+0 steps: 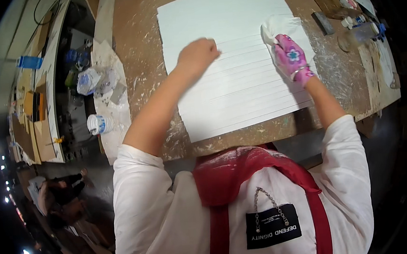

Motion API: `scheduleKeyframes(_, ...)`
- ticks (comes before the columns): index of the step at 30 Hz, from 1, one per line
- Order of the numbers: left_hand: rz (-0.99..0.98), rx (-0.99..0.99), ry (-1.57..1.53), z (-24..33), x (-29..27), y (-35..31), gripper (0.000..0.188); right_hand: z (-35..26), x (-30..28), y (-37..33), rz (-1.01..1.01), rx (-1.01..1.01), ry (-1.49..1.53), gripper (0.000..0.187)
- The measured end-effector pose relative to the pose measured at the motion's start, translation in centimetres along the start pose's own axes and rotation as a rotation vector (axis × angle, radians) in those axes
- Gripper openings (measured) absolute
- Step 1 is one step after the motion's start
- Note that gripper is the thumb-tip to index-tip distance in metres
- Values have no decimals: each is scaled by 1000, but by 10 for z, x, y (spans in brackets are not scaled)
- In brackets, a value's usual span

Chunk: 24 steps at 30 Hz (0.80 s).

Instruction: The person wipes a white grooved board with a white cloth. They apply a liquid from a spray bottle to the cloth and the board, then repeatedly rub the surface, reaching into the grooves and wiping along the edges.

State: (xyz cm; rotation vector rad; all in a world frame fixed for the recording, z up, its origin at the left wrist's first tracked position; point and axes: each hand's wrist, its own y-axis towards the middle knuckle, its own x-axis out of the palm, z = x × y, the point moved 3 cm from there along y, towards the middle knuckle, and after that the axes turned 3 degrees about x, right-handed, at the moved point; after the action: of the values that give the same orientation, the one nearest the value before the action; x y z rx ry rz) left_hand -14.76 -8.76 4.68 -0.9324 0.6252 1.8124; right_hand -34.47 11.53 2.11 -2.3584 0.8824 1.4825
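Several white strips (pixel 223 11) lie side by side across the worktable, their long edges showing as thin lines. My left hand (pixel 199 54) is bare and closed, with its fingers curled, above the left half of the strips; whatever it may hold is hidden. A pink flowered glove covers my right hand (pixel 291 58), which grips a crumpled white cloth (pixel 279 24) against the strips' right end. Part of the cloth is under the glove and out of sight.
The brown worktable (pixel 142 46) is spotted with white paint. A dark block (pixel 322 23) and a clear plastic bottle (pixel 356 37) sit at its right. On the left stand a white cup (pixel 99 124) and a plastic-wrapped bundle (pixel 90 81). A person (pixel 58 195) is at the lower left.
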Motion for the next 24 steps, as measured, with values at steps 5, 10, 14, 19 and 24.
scheduleKeyframes(5,495,-303,-663,-63,-21,-84,50,27,-23,-13,110,-78,-68,20)
scheduleKeyframes(10,418,-313,-1244,-16,17,-108,67,-11,49,1,133,-12,-71,13)
scheduleKeyframes(14,474,-433,-1721,-38,19,-117,67,-208,120,-52,-68,-609,-185,24)
scheduleKeyframes(19,516,-484,-1149,-60,12,-135,69,-154,49,-37,-398,-303,-128,16)
scheduleKeyframes(24,69,34,-296,-10,31,-191,114,43,-16,7,61,278,-226,11)
